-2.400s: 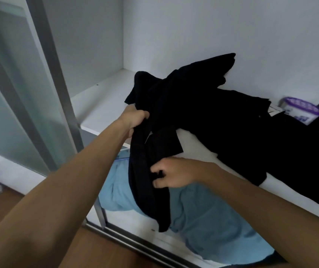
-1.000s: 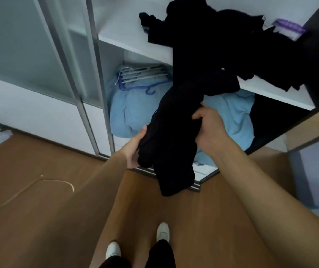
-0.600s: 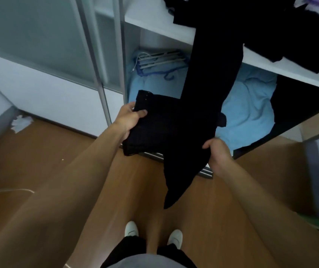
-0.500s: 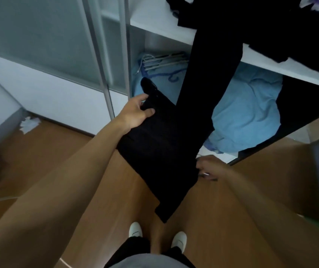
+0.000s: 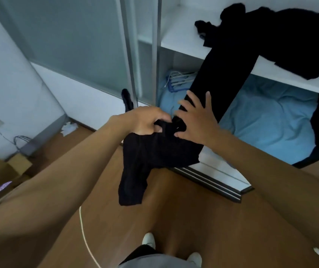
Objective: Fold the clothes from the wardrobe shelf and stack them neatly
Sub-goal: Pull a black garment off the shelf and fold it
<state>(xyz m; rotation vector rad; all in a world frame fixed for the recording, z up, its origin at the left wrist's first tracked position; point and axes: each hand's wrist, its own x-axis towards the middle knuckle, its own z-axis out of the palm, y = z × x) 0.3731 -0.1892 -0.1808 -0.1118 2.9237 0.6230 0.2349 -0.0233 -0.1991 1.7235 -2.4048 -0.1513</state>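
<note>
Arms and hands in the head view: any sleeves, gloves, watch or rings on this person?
Both forearms are bare as far as the frame shows; no sleeve is in view. The left hand and right hand are ungloved, with no watch or band at either wrist and no ring on the fingers that show.

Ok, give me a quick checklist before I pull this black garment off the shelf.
Grip of the left hand on the black garment: ok.
Hold by the right hand: not ok, its fingers lie spread on the cloth.
Garment clear of the shelf: not ok, its upper end lies there.
Garment untangled from the pile of black clothes: cannot tell.
Clear floor underfoot: not ok, a cable lies there.
</note>
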